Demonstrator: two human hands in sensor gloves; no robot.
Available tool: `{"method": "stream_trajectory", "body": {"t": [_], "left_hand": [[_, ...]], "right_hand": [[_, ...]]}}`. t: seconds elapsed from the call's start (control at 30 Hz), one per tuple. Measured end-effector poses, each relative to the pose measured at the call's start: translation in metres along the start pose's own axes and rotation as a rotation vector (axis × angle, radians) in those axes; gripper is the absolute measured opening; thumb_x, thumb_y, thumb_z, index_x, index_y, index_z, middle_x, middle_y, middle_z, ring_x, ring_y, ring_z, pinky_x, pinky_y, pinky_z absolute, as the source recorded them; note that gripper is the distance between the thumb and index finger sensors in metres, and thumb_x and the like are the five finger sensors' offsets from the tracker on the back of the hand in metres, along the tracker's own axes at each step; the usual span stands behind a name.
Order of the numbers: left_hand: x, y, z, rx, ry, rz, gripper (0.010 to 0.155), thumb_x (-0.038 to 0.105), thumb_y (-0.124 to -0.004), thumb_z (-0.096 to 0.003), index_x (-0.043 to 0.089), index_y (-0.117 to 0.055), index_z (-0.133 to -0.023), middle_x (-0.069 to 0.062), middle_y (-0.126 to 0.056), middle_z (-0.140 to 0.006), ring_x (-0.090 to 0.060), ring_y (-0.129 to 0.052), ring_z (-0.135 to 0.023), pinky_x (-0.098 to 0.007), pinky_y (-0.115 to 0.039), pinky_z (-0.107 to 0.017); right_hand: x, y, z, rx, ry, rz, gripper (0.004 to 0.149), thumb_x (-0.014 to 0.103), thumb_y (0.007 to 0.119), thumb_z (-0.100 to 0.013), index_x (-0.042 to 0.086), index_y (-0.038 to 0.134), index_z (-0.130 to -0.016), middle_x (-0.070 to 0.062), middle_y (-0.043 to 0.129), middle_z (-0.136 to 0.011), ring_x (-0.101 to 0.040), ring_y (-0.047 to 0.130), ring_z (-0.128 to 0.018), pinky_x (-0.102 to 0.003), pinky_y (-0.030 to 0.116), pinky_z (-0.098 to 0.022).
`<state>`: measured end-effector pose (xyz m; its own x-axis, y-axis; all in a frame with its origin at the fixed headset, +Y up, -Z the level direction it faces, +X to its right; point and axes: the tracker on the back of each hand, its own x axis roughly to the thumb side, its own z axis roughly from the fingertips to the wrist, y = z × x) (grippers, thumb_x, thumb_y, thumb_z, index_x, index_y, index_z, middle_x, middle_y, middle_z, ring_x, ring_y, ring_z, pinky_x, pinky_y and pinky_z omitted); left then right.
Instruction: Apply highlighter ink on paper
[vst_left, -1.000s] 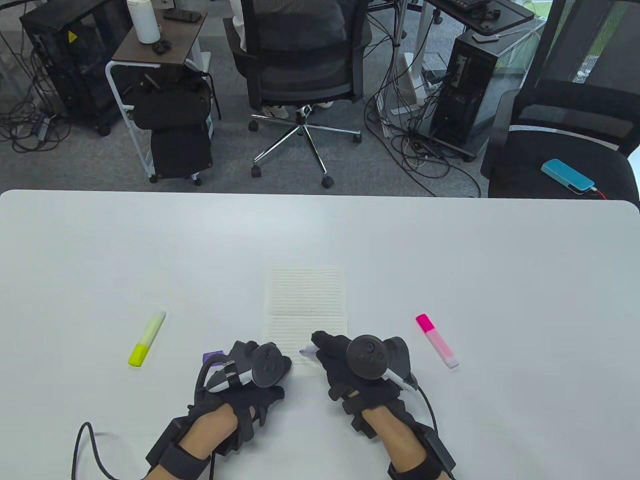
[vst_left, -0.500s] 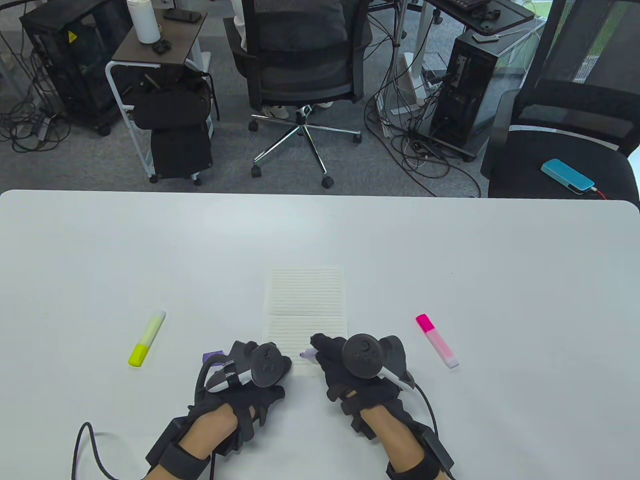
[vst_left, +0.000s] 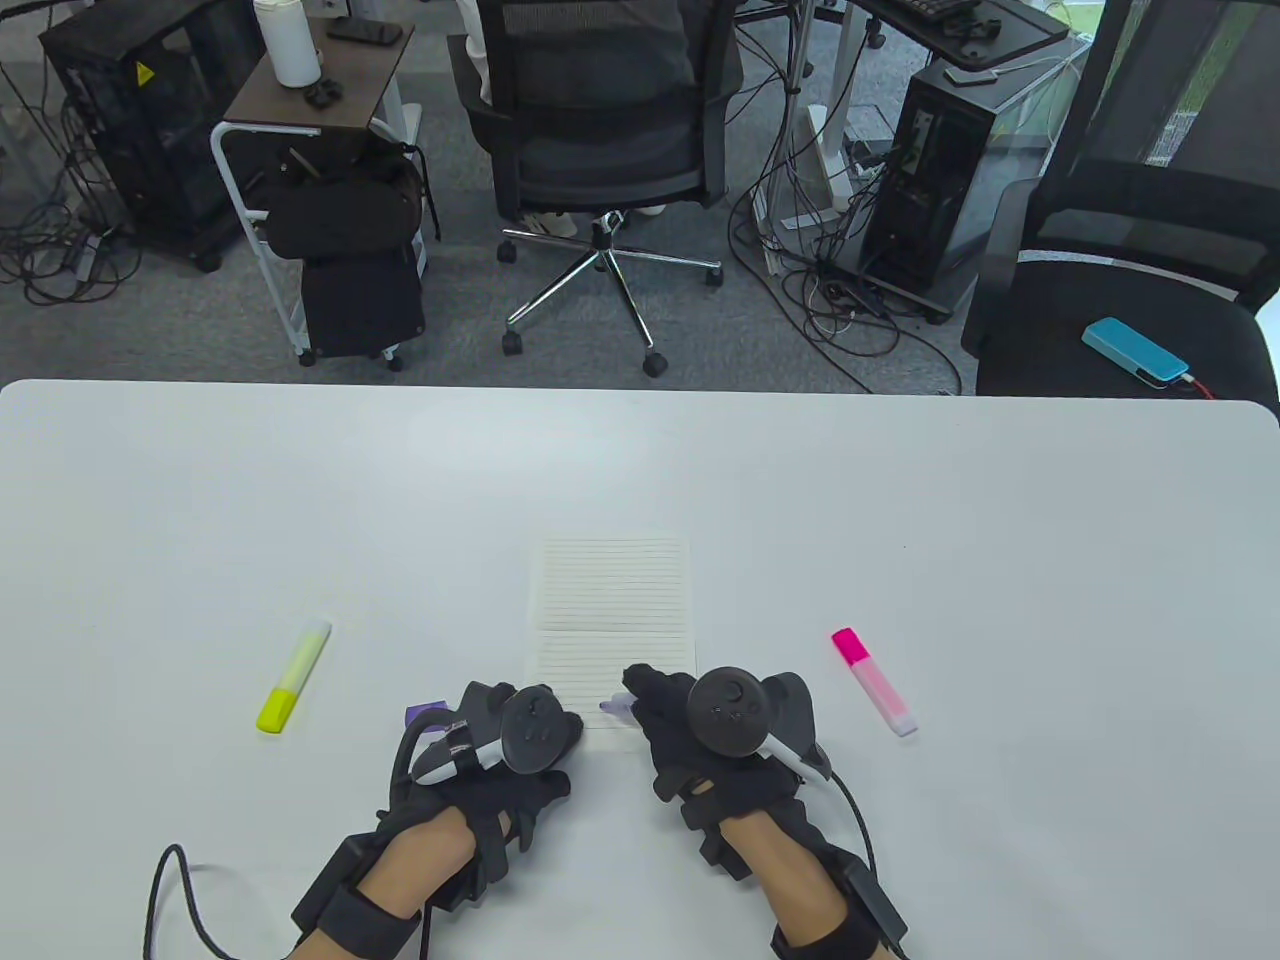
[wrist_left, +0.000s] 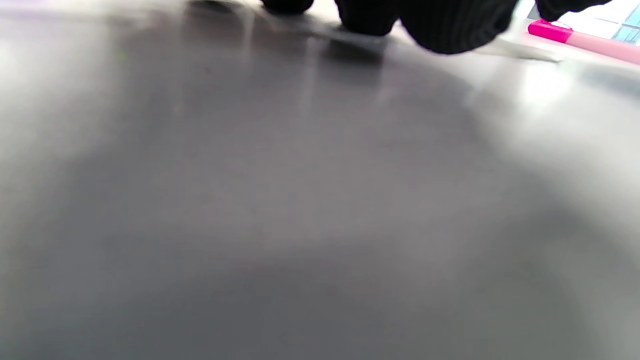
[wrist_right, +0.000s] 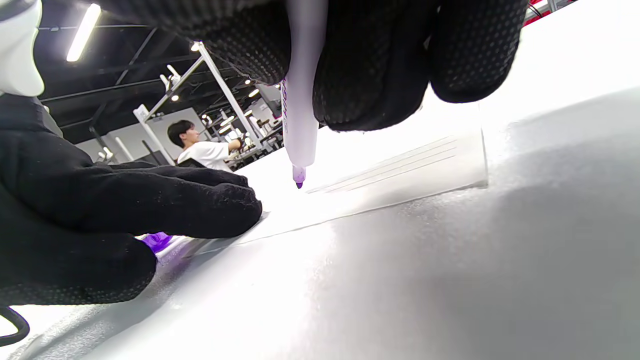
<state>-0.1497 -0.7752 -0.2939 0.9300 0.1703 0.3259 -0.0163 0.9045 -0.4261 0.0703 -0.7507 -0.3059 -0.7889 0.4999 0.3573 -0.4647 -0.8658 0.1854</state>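
A lined sheet of paper (vst_left: 612, 610) lies at the table's middle. My right hand (vst_left: 665, 705) grips an uncapped purple highlighter (vst_left: 613, 705); its tip (wrist_right: 299, 184) points down at the paper's (wrist_right: 395, 172) near left part, touching or just above it. My left hand (vst_left: 500, 735) rests on the table with fingers (wrist_right: 200, 205) on the paper's near left corner. The purple cap (vst_left: 425, 713) lies by the left hand, and shows under it in the right wrist view (wrist_right: 157, 241).
A yellow highlighter (vst_left: 293, 677) lies to the left of the paper. A pink highlighter (vst_left: 873, 682) lies to the right; it also shows in the left wrist view (wrist_left: 580, 39). Office chairs and carts stand beyond the far table edge (vst_left: 640, 385).
My right hand shifted very slightly left; the highlighter tip stays at the paper's near left part. The left hand has not moved.
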Motion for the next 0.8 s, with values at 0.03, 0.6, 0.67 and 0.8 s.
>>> {"method": "stream_trajectory", "body": {"t": [0.03,0.6,0.67,0.8], "left_hand": [[0.0,0.0,0.0,0.0,0.0,0.0,0.066,0.051,-0.07,-0.0431,0.036,-0.051,-0.105,-0.002,-0.037,-0.115,-0.042,-0.036,-0.105,-0.065,-0.034,-0.073],[-0.001,0.0,0.0,-0.012,0.009,0.009,0.066,0.051,-0.07,-0.0431,0.036,-0.05,-0.105,-0.001,-0.036,-0.115,-0.042,-0.035,-0.105,-0.065,-0.034,-0.073],[-0.001,0.0,0.0,-0.013,0.011,0.01,0.066,0.051,-0.07,-0.0432,0.036,-0.05,-0.105,-0.001,-0.036,-0.114,-0.042,-0.035,-0.105,-0.065,-0.034,-0.073],[-0.001,0.0,0.0,-0.022,0.016,0.012,0.067,0.051,-0.07,-0.0431,0.036,-0.049,-0.105,-0.001,-0.035,-0.114,-0.042,-0.035,-0.105,-0.065,-0.034,-0.073]], "right_hand": [[0.001,0.001,-0.001,0.003,0.0,0.013,0.041,0.03,0.075,-0.065,0.022,0.069,-0.104,-0.017,0.086,-0.087,-0.032,0.093,-0.056,-0.057,0.074,-0.059],[0.001,-0.007,0.001,-0.014,0.06,0.09,0.04,0.029,0.076,-0.064,0.021,0.072,-0.102,-0.018,0.088,-0.083,-0.031,0.094,-0.051,-0.057,0.075,-0.057],[0.001,-0.007,0.001,-0.009,0.059,0.088,0.04,0.029,0.076,-0.064,0.02,0.072,-0.102,-0.018,0.088,-0.083,-0.031,0.094,-0.051,-0.057,0.075,-0.057],[0.003,-0.01,0.003,0.02,0.067,0.09,0.039,0.029,0.077,-0.063,0.02,0.074,-0.101,-0.018,0.089,-0.081,-0.031,0.094,-0.049,-0.057,0.075,-0.056]]}}
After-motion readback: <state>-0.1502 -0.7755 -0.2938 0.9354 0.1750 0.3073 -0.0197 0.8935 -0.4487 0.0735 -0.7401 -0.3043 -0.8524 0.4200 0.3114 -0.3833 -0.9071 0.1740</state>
